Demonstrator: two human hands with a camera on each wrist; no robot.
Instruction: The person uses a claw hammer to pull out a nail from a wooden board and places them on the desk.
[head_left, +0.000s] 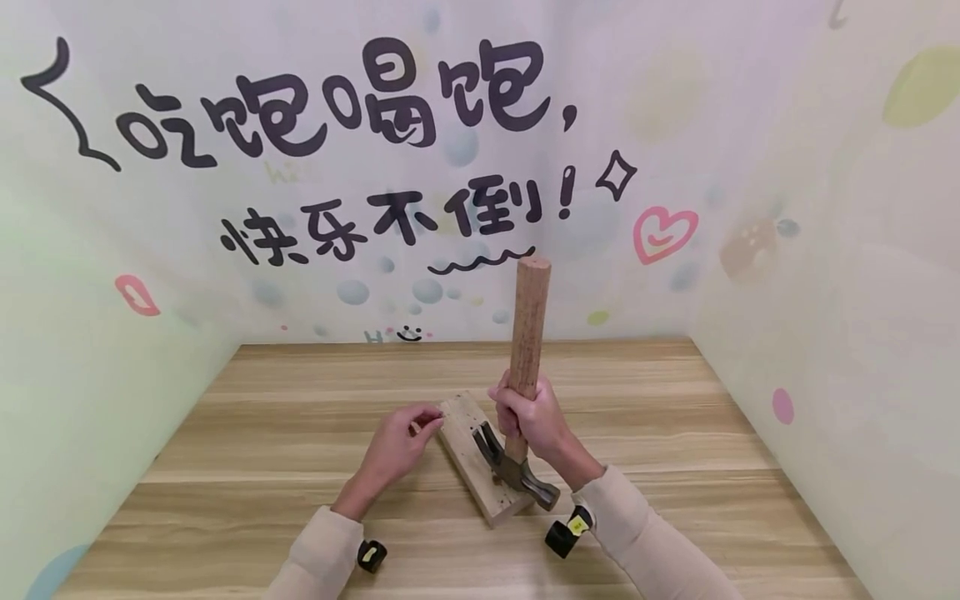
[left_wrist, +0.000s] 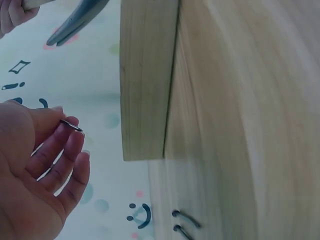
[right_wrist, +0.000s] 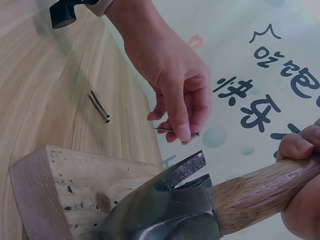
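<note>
My left hand (head_left: 397, 442) pinches a small nail (right_wrist: 192, 133) between thumb and fingertips. That same nail (left_wrist: 72, 126) shows bent in the left wrist view. By its wooden handle (head_left: 531, 325), my right hand (head_left: 536, 417) grips a claw hammer (head_left: 513, 475), the handle pointing up and the head low. Beneath the hammer head a wooden block (head_left: 461, 442) lies on the table, its top dotted with dark marks or holes. The head view does not settle whether hammer and block touch. My left fingertips are close beside the block's far left corner.
Two loose nails (right_wrist: 99, 106) lie side by side on the wood-grain table (head_left: 300, 417), left of the block. Printed walls (head_left: 360, 308) enclose the table at the back and both sides. A black wrist device (head_left: 562, 537) hangs at each sleeve.
</note>
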